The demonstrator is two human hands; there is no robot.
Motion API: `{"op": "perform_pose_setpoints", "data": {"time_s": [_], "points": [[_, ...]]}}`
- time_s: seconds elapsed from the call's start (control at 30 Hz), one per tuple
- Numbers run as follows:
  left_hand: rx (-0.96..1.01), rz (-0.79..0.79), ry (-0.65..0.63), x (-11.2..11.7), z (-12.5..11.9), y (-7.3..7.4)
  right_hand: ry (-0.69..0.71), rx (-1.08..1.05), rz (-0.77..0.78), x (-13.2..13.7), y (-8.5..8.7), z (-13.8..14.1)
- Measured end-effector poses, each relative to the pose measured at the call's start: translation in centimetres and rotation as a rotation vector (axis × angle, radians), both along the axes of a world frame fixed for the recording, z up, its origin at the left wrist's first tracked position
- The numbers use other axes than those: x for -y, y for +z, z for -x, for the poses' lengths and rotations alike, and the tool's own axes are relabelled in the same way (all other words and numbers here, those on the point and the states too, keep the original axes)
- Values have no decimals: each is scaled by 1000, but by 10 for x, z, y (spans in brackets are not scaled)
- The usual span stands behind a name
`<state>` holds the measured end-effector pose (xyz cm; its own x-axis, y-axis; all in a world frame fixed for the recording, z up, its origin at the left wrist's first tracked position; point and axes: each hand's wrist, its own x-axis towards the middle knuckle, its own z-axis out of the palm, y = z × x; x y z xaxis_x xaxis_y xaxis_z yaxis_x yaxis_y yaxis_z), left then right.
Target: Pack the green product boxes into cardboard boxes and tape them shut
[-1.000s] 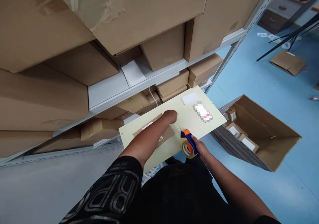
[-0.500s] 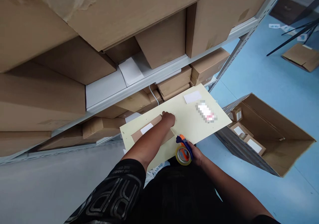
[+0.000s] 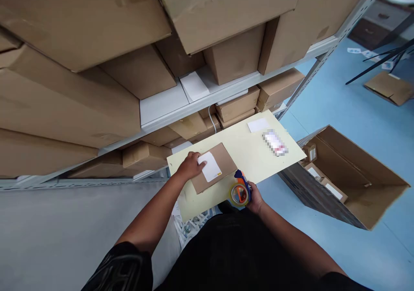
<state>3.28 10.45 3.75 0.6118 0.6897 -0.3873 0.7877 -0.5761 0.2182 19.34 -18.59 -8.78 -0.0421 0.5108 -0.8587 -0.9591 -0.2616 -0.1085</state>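
A small flat cardboard box (image 3: 228,162) with a white label (image 3: 211,170) on top lies on the pale yellow board (image 3: 237,140). My left hand (image 3: 190,166) grips the box at its left end, thumb over the label's edge and the other fingers curled beside it. In my right hand (image 3: 255,199), held by the board's near edge, is a tape dispenser (image 3: 239,191) with blue and orange parts and a roll of clear tape. My right fingers are partly hidden behind the dispenser.
A metal shelf (image 3: 181,110) stacked with cardboard boxes stands beyond the board. White paper (image 3: 258,125) and a blurred-out item (image 3: 274,142) lie on the board's right part. At right, a large open carton (image 3: 371,200) holds several small labelled boxes. Paper scraps (image 3: 194,228) lie below.
My left hand has moved from the box's far side to its left end, uncovering the box's top and label. My right hand still holds the tape dispenser. The view has shifted slightly.
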Motion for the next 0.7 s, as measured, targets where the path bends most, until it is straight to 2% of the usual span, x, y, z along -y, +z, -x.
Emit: {"op": "perform_pose_setpoints", "data": {"time_s": [0.13, 0.23, 0.3, 0.4, 0.5, 0.6, 0.7], "points": [[69, 70, -45, 21, 52, -4, 35, 29, -19, -35, 7, -14], [73, 86, -118, 47, 73, -3, 134, 79, -20, -76, 15, -49], [71, 23, -169, 69, 78, -5, 256, 105, -6, -107, 19, -76], [73, -142, -193, 99, 69, -14, 477, 111, -19, -152, 21, -109], [75, -216, -136, 119, 46, -28, 668, 126, -11, -184, 17, -127], [59, -243, -19, 129, 26, -39, 764, 135, 8, -200, 11, -132], [42, -231, 42, 132, 16, -42, 778, 105, -27, -200, 8, -134]]}}
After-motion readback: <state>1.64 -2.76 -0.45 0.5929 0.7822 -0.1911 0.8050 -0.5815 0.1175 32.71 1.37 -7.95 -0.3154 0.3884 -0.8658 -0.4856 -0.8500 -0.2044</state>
